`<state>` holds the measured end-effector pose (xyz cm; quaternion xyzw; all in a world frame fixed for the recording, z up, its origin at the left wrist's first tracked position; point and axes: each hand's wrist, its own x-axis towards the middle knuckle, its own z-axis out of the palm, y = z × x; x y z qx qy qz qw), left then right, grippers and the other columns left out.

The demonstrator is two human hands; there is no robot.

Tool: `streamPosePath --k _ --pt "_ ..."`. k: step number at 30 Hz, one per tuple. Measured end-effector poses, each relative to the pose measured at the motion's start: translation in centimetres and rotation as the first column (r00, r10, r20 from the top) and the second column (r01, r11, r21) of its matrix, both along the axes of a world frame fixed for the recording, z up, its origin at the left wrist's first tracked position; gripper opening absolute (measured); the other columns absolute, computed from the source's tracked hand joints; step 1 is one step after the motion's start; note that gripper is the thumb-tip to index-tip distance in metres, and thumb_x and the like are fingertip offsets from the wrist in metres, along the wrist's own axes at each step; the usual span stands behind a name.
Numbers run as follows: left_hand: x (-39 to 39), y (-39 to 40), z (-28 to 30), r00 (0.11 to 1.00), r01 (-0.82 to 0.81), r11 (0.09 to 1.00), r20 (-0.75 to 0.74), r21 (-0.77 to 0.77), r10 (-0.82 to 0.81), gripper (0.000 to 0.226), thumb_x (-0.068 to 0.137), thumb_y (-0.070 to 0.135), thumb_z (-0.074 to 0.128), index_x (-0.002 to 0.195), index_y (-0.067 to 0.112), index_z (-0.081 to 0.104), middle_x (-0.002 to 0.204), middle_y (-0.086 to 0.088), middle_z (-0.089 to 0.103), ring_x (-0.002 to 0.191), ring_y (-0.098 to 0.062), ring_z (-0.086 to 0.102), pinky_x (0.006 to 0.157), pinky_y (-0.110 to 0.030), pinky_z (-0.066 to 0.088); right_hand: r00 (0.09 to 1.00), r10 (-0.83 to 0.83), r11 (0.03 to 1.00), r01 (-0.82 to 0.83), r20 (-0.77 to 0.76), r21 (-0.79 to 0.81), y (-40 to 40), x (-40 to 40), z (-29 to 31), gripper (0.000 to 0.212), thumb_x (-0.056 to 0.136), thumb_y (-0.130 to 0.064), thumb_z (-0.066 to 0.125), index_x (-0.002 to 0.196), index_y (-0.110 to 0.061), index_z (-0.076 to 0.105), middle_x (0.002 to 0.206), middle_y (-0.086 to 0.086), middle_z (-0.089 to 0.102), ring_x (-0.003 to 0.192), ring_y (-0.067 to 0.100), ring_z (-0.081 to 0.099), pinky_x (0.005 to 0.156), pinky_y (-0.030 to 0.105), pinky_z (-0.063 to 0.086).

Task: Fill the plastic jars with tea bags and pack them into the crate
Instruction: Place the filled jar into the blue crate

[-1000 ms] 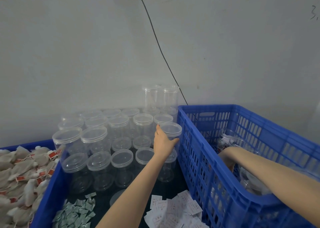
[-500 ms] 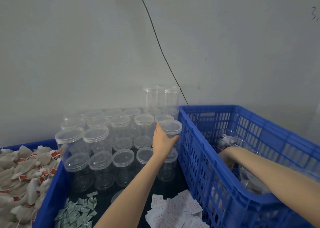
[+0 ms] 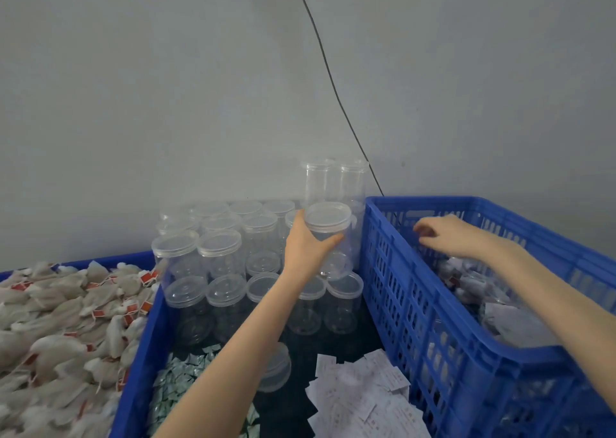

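Note:
My left hand (image 3: 308, 249) grips a clear lidded plastic jar (image 3: 330, 234) and holds it lifted above the stack of empty jars (image 3: 220, 264) in the middle bin. My right hand (image 3: 448, 237) hovers over the blue crate (image 3: 430, 307) at the right, fingers loosely curled, holding nothing. Filled jars and tea bags lie inside that crate (image 3: 466, 281). A heap of tea bags (image 3: 63, 321) with red tags fills the bin at the left.
Small green sachets (image 3: 176, 381) and white paper labels (image 3: 360, 397) lie on the dark floor of the middle bin. One jar lies on its side (image 3: 276, 367) under my left forearm. A grey wall with a black cable (image 3: 333, 81) stands behind.
My left hand has lifted the jar up off the stack. My right hand has risen out of the crate and now hangs above its rim.

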<state>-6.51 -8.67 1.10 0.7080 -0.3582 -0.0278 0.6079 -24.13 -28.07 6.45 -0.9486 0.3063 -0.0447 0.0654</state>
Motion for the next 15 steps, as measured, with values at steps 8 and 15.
streamPosePath --k 8,15 --pt "0.2 6.6 2.5 0.997 0.076 0.996 -0.024 -0.052 -0.077 0.07 0.075 0.034 0.079 0.132 0.031 0.038 0.101 0.025 0.051 0.093 0.004 0.052 0.065 -0.003 0.039 0.913 0.229 0.844 -0.359 0.337 0.399 12.2 4.7 2.0 0.089 0.081 -0.038 0.078 0.152 -0.018 0.029 0.149 -0.001 0.044 0.13 0.013 0.047 0.102 0.026 0.04" --pt "0.2 11.0 1.3 0.999 0.046 0.998 -0.013 -0.034 -0.047 0.061 0.085 0.044 0.063 0.137 0.022 0.038 0.115 0.008 0.054 0.1 -0.007 0.056 0.069 -0.012 0.044 0.779 0.114 0.81 -0.432 0.617 0.397 18.4 8.0 -2.9 0.108 0.062 -0.036 0.092 0.146 -0.017 0.027 0.139 -0.008 0.047 0.126 0.008 0.045 0.095 0.019 0.04"
